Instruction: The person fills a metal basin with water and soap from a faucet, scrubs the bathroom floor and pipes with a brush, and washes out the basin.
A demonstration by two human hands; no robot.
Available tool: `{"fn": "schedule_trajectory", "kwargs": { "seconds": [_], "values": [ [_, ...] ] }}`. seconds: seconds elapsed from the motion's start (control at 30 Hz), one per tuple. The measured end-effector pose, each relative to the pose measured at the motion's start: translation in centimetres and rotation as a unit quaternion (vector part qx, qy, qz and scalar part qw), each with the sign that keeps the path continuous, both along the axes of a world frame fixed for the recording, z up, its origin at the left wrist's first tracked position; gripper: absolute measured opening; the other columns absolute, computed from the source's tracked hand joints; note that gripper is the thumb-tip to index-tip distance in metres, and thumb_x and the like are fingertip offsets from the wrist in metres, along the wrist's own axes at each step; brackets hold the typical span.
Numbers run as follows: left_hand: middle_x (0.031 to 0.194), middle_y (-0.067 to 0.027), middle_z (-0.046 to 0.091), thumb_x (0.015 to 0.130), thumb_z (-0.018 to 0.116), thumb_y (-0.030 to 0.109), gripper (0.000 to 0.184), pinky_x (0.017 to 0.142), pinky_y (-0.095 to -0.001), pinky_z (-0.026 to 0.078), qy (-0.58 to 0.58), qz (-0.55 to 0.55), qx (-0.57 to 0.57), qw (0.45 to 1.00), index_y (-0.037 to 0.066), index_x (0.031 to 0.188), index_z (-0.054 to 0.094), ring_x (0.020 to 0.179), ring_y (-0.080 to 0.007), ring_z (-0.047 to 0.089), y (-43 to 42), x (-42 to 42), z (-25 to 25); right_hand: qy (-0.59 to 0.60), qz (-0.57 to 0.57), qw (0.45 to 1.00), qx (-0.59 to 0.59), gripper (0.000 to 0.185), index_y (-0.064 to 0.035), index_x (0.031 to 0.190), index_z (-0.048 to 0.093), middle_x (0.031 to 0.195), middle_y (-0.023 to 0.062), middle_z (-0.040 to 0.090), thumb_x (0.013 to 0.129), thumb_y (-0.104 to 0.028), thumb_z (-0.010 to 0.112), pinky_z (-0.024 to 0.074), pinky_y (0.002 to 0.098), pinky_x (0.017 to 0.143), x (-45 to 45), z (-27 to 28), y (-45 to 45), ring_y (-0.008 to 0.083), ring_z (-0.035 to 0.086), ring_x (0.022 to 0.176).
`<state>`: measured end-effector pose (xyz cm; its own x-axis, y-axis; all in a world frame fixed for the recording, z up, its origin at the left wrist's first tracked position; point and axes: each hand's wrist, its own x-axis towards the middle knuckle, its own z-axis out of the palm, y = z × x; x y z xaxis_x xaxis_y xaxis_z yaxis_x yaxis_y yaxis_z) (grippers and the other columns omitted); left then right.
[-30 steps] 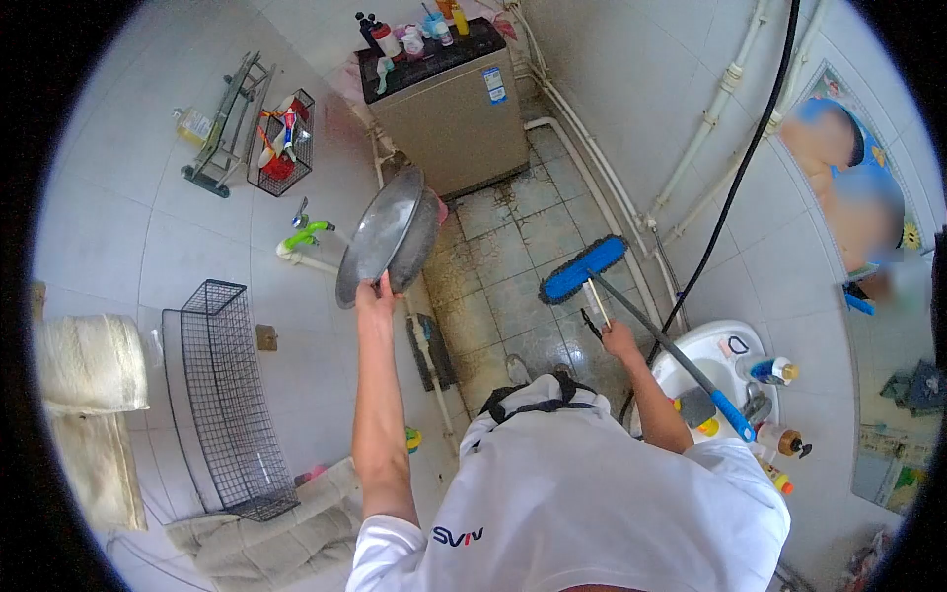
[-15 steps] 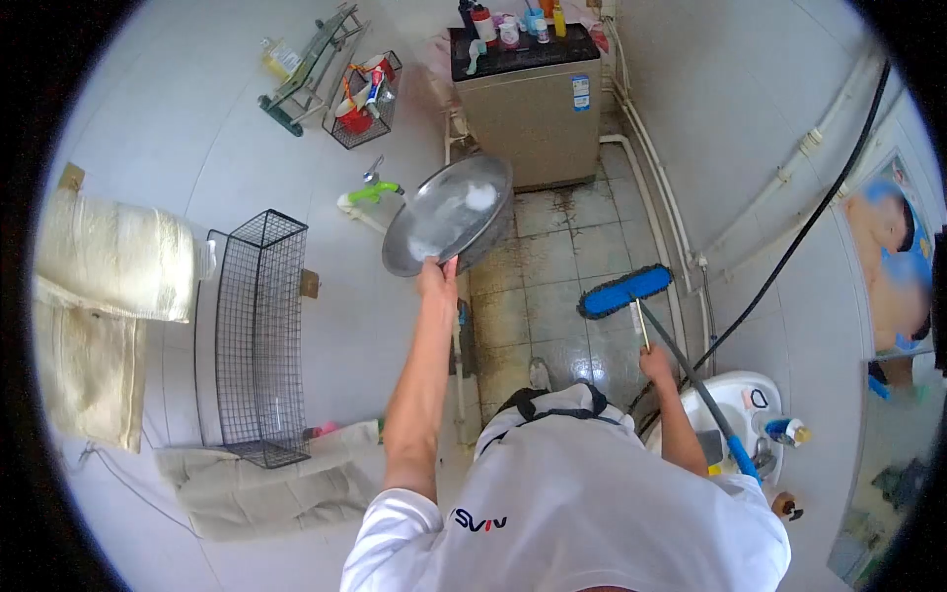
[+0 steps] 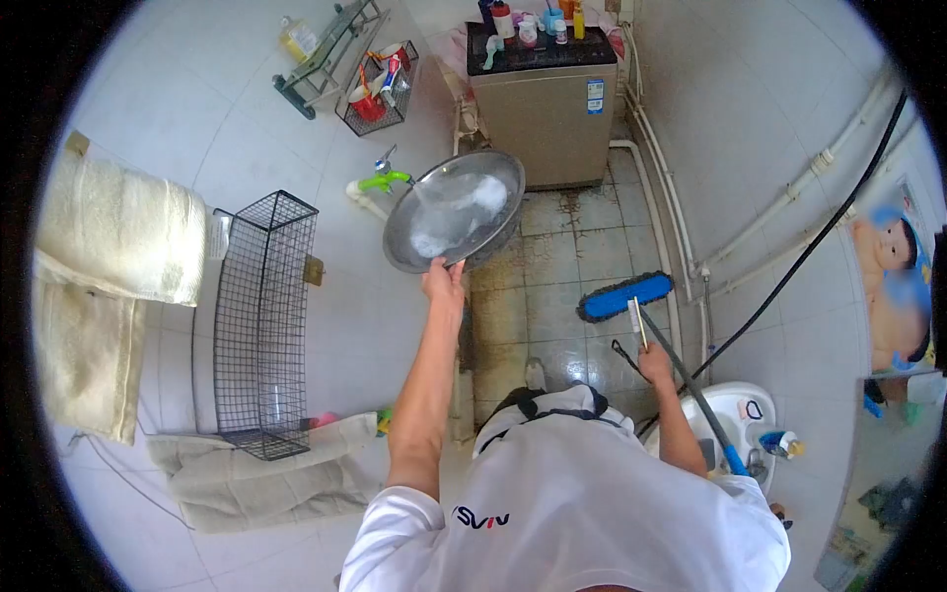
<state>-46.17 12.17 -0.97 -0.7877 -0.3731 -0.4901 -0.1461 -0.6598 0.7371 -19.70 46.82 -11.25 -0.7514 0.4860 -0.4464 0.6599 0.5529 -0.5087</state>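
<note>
My left hand (image 3: 444, 280) grips the near rim of a round metal basin (image 3: 400, 229), fingers closed on its edge. White foam (image 3: 488, 193) and cloudy water lie inside the tilted basin. Just above its left rim is a tap with a green body (image 3: 383, 182), and a pale streak of water seems to run from it. In my right hand (image 3: 654, 364) is a slim brush (image 3: 635, 318) with a pale head and gold-coloured handle. Close behind that hand passes the pole (image 3: 702, 403) of a mop, whose blue head (image 3: 624, 296) is on the floor.
A washing machine (image 3: 543, 118) with bottles on top stands ahead. Wire baskets (image 3: 258, 326) and a rolled mat (image 3: 123, 232) are on the left wall. At right are a white washbasin (image 3: 730, 403), pipes (image 3: 750, 247) and a black hose (image 3: 789, 252). Tiled floor (image 3: 552, 296) lies between.
The basin's inside now faces me more, with its left rim under the tap and a whitish streak entering it. The view has shifted slightly. Both hands keep their holds.
</note>
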Motion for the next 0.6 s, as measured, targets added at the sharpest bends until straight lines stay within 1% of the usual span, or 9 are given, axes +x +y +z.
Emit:
{"fn": "schedule_trajectory", "kwargs": {
  "seconds": [0.17, 0.37, 0.47, 0.53, 0.6],
  "values": [
    [0.096, -0.014, 0.051, 0.078, 0.048, -0.001, 0.021, 0.059, -0.0309, 0.057, -0.009, -0.016, -0.003, 1.0, -0.003, 0.098, 0.041, 0.07, -0.0245, 0.059, -0.3, 0.0, 0.0, 0.005, -0.009, 1.0, 0.0, 0.029, -0.0006, 0.098, 0.057, 0.094, 0.0232, 0.058, 0.083, -0.023, 0.048, 0.0421, 0.0441, 0.08, 0.1, -0.6, -0.1, 0.0383, 0.054, 0.092],
    [0.089, -0.0135, 0.053, 0.078, 0.051, 0.002, 0.018, 0.057, -0.0297, 0.056, 0.033, -0.027, 0.013, 0.999, -0.003, 0.093, 0.042, 0.068, -0.0225, 0.059, -0.4, 0.1, -0.2, 0.023, -0.029, 0.999, -0.013, 0.027, -0.001, 0.096, 0.058, 0.09, 0.0227, 0.059, 0.082, -0.023, 0.049, 0.0425, 0.0443, 0.078, 0.5, -2.1, 0.0, 0.0383, 0.055, 0.089],
    [0.085, -0.0124, 0.054, 0.078, 0.052, 0.003, 0.016, 0.057, -0.0293, 0.056, 0.019, -0.006, 0.002, 1.0, -0.003, 0.09, 0.043, 0.066, -0.0214, 0.058, -0.3, 0.0, -0.1, 0.031, -0.032, 0.999, -0.022, 0.027, -0.0007, 0.095, 0.058, 0.089, 0.0229, 0.059, 0.081, -0.022, 0.049, 0.0429, 0.0442, 0.077, 0.7, -3.3, 0.3, 0.0384, 0.055, 0.088],
    [0.083, -0.0123, 0.054, 0.078, 0.051, 0.002, 0.013, 0.056, -0.0286, 0.055, 0.009, 0.014, -0.009, 1.0, -0.003, 0.088, 0.045, 0.064, -0.0207, 0.058, -0.3, 0.1, 0.0, 0.033, -0.032, 0.999, -0.023, 0.026, -0.0003, 0.095, 0.058, 0.088, 0.0231, 0.059, 0.081, -0.021, 0.05, 0.0432, 0.0439, 0.076, 0.7, -3.0, 0.1, 0.0384, 0.055, 0.088],
    [0.083, -0.0121, 0.054, 0.077, 0.051, 0.001, 0.014, 0.054, -0.0284, 0.055, 0.011, 0.003, -0.011, 1.0, -0.003, 0.089, 0.044, 0.062, -0.0203, 0.057, -0.5, 0.1, 0.1, 0.019, -0.025, 1.0, -0.002, 0.026, -0.0002, 0.095, 0.058, 0.086, 0.0231, 0.059, 0.08, -0.021, 0.051, 0.0437, 0.0434, 0.075, 0.9, -2.5, 0.0, 0.0389, 0.056, 0.086]
  ]
}}
